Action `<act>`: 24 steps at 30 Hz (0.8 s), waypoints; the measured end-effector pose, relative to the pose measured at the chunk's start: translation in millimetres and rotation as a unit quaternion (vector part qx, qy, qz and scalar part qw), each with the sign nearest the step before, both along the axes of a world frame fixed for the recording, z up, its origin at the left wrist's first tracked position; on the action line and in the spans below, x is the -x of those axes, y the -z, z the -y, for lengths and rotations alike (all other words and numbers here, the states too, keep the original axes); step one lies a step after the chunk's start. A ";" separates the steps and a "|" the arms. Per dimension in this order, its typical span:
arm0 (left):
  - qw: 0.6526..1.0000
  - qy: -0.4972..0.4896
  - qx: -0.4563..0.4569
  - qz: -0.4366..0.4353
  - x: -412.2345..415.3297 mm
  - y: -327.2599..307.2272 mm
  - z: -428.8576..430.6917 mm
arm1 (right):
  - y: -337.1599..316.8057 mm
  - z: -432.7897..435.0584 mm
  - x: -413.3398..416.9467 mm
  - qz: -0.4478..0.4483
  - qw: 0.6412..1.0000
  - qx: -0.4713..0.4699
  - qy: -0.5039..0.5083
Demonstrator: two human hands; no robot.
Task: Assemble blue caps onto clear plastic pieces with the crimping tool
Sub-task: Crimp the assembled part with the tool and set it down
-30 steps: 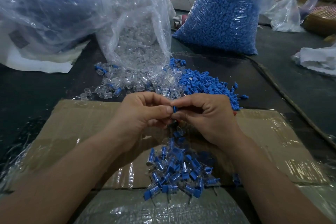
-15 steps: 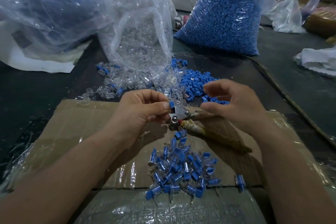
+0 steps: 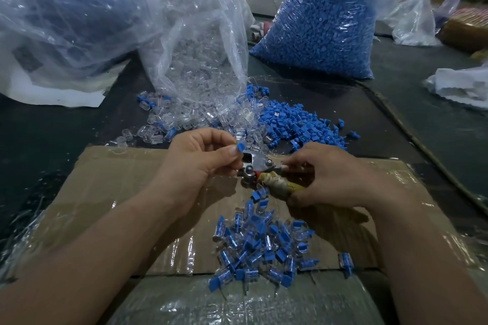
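Note:
My left hand (image 3: 203,158) pinches a small blue cap (image 3: 240,147) between thumb and forefinger, right at the metal head of the crimping tool (image 3: 257,166). My right hand (image 3: 335,174) is closed around the tool's cloth-wrapped handles on the cardboard. Whether a clear piece sits under the cap is hidden by my fingers. A heap of finished blue-and-clear pieces (image 3: 261,245) lies below the tool. Loose clear pieces (image 3: 200,121) and loose blue caps (image 3: 298,124) are spread just beyond my hands.
A taped cardboard sheet (image 3: 118,174) covers the dark table. Behind stand an open bag of clear pieces (image 3: 200,42), a full bag of blue caps (image 3: 324,26) and a large bag at the left (image 3: 66,13). White plastic (image 3: 462,84) lies far right.
My hands came apart from a joined pinch. The right hand reached out to the side, then came down and closed on the tool's handles. The left hand kept the cap at the tool head.

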State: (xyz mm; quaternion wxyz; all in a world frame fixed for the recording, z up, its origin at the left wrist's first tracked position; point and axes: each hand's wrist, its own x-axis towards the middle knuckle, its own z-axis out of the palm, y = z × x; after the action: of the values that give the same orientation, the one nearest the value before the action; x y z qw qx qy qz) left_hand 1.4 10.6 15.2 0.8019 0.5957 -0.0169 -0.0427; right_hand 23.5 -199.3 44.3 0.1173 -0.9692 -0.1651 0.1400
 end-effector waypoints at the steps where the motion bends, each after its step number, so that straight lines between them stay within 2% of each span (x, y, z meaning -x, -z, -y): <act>1: 1.000 -0.005 0.000 0.000 -0.4 0.5 -0.5 | -0.4 -2.0 1.0 0.012 1.000 0.004 0.003; 7: 0.999 -0.041 0.015 0.017 -2.2 0.1 -2.7 | 1.9 -12.8 2.8 0.091 0.996 -0.002 -0.005; 12: 0.997 -0.067 0.012 0.037 -3.1 -0.7 -1.3 | 1.2 -13.9 5.6 0.183 0.978 -0.097 0.015; 24: 0.993 -0.097 -0.019 0.069 -3.7 1.7 0.3 | 9.2 -19.9 7.7 0.136 0.988 -0.074 -0.018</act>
State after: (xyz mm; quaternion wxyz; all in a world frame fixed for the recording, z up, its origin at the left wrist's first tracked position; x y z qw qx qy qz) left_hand 5.1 10.3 13.6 0.7877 0.6112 -0.0139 0.0762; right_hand 15.8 -179.4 35.1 0.1627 -0.9647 -0.2069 -0.0042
